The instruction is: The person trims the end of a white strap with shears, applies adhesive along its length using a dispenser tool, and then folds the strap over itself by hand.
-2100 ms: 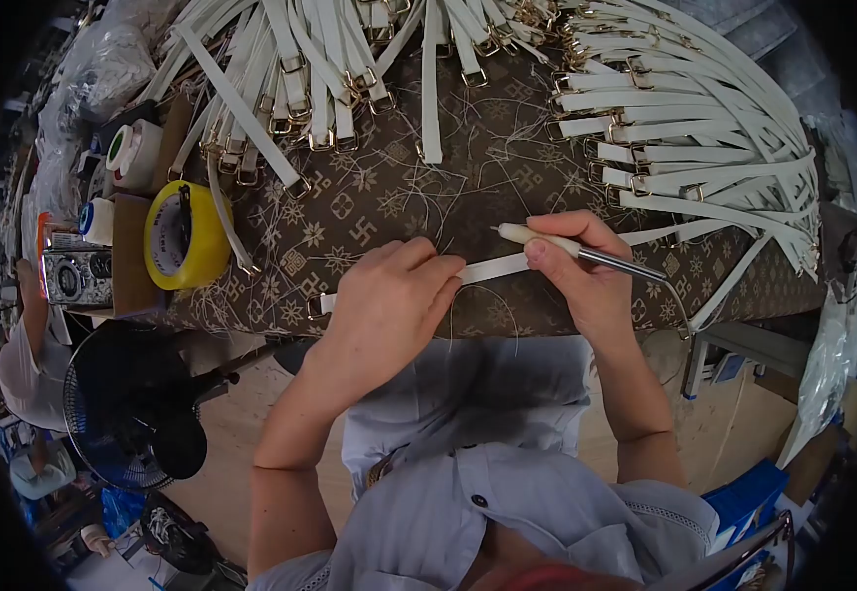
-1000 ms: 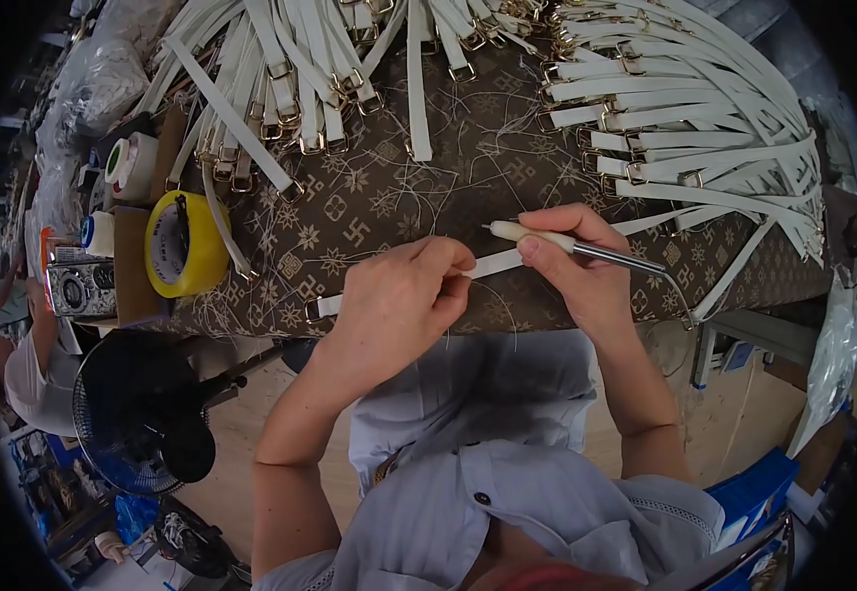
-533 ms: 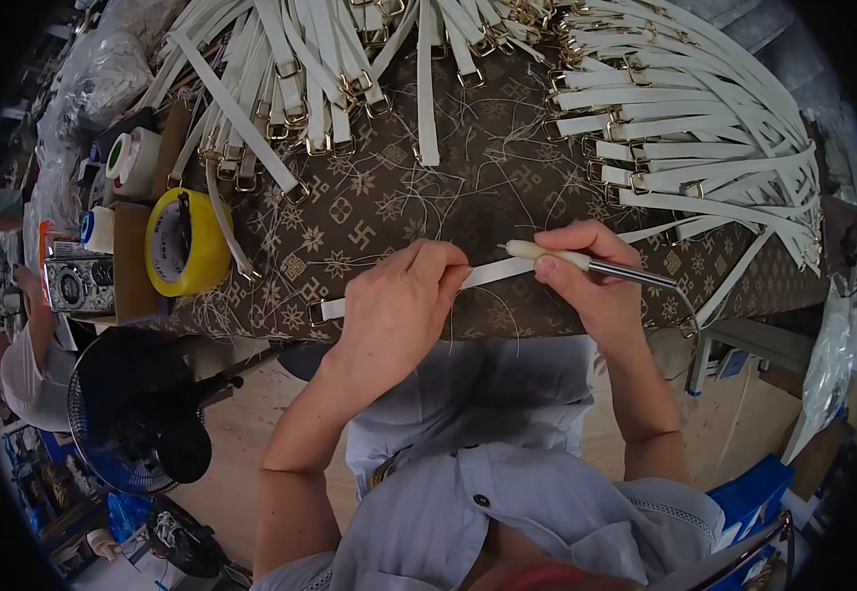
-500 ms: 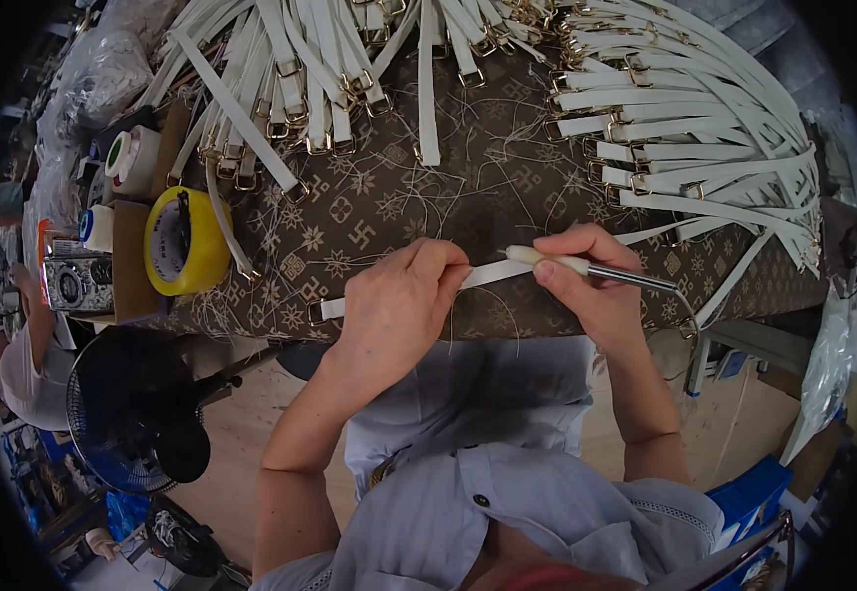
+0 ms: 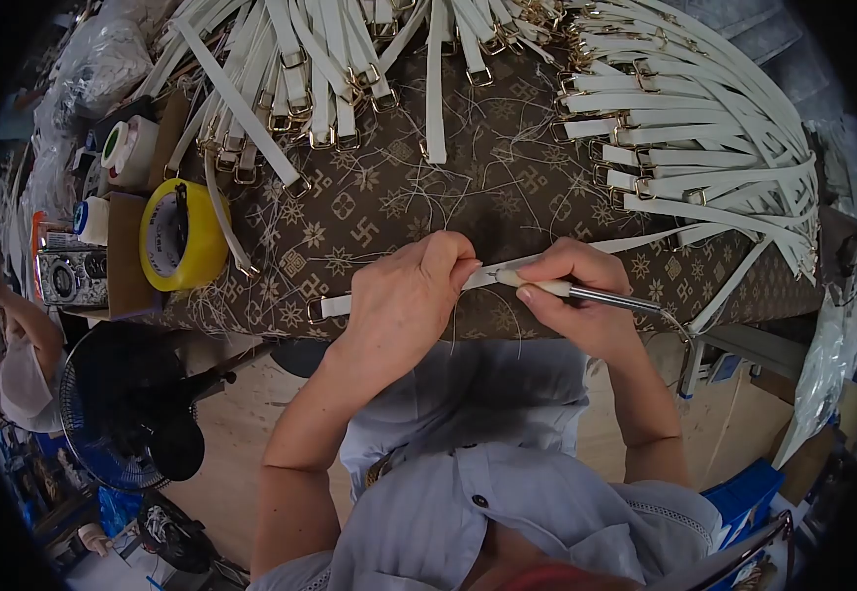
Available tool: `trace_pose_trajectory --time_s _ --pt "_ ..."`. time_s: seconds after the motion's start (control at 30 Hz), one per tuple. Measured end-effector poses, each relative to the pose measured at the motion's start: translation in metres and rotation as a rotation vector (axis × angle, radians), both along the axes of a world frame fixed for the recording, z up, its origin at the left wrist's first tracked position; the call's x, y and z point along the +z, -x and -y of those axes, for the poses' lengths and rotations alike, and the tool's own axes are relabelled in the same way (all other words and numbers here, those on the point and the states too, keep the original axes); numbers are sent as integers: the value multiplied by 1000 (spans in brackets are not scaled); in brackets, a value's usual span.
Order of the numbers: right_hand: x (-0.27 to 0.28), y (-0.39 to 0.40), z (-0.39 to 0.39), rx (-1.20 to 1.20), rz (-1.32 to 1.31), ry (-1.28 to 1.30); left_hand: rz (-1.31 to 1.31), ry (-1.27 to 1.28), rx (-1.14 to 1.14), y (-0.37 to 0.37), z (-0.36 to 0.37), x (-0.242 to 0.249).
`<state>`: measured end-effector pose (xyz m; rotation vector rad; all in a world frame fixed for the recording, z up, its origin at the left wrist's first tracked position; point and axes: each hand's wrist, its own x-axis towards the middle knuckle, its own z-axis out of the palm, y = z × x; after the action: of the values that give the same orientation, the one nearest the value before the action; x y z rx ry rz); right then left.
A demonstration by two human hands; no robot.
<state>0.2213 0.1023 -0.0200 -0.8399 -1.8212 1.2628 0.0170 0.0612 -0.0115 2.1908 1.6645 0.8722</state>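
A white strap with a gold buckle at its left end lies across the dark patterned cloth. My left hand is closed on the strap, thumb and finger pinched near its middle. In my right hand is a pen-like tool with a pale grip and a metal shaft, a cord running from its right end. The tool's tip points left and is at the strap, just right of my left fingertips. Whether it touches the strap is too small to tell.
Many buckled white straps lie in piles at the back and right. On the left are yellow tape, thread spools and a cardboard box. A black fan stands at lower left, near another person.
My right hand and the tool have moved left and slightly down along the strap, towards my left hand. The other person's arm has shifted at the far left.
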Motion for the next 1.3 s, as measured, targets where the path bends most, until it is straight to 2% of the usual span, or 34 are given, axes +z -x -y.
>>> trace_pose_trajectory --time_s 0.27,1.3 --pt "-1 0 -1 3 41 -75 -3 23 16 0 0 -1" --pt "-3 1 0 -18 65 -49 31 24 18 1 1 -1"
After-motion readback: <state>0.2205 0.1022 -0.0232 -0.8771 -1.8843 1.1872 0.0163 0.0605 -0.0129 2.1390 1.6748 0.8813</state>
